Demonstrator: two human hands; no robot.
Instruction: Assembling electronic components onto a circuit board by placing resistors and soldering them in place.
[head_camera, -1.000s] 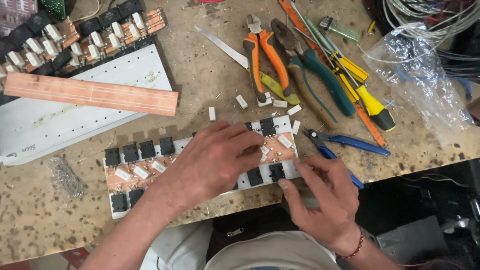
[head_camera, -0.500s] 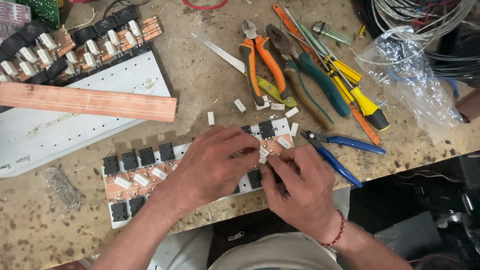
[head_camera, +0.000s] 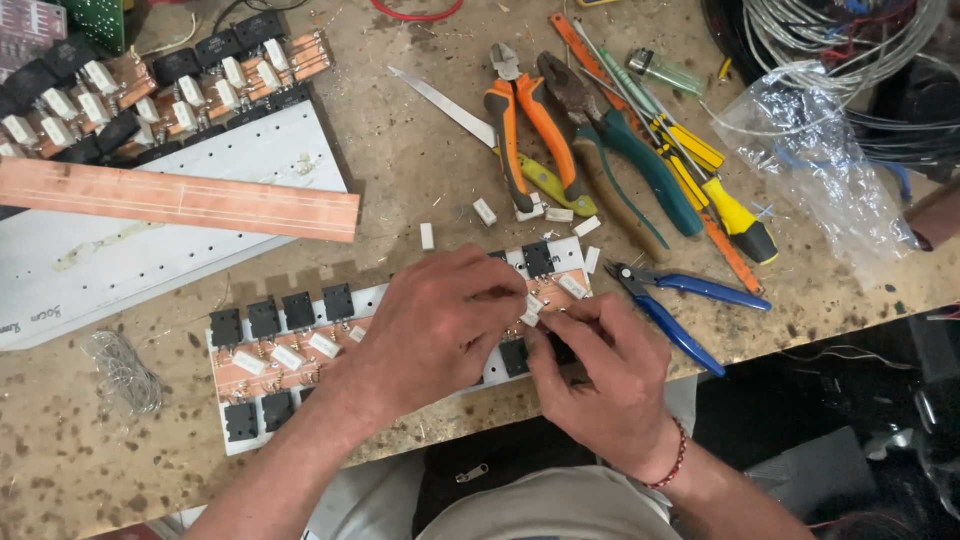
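A long white board (head_camera: 370, 298) with black square components and white block resistors on a copper strip lies at the near edge of the bench. My left hand (head_camera: 440, 330) rests on its middle, fingers curled over the parts. My right hand (head_camera: 600, 375) meets it from the right, fingertips pinching a small white resistor (head_camera: 533, 308) on the board. Both hands hide the board's middle. More black components (head_camera: 283, 312) show at the board's left end.
Orange-handled pliers (head_camera: 525, 120), green-handled pliers (head_camera: 625, 150), yellow screwdrivers (head_camera: 715, 185) and blue cutters (head_camera: 680, 310) lie to the right. A copper strip (head_camera: 180, 198) rests on a white plate (head_camera: 150, 240) at left. Loose white resistors (head_camera: 485, 211) sit mid-bench. A clear plastic bag (head_camera: 820, 160) lies far right.
My right hand has come up from the bench edge onto the board and joined the left hand at the small white resistor. The left hand has barely shifted.
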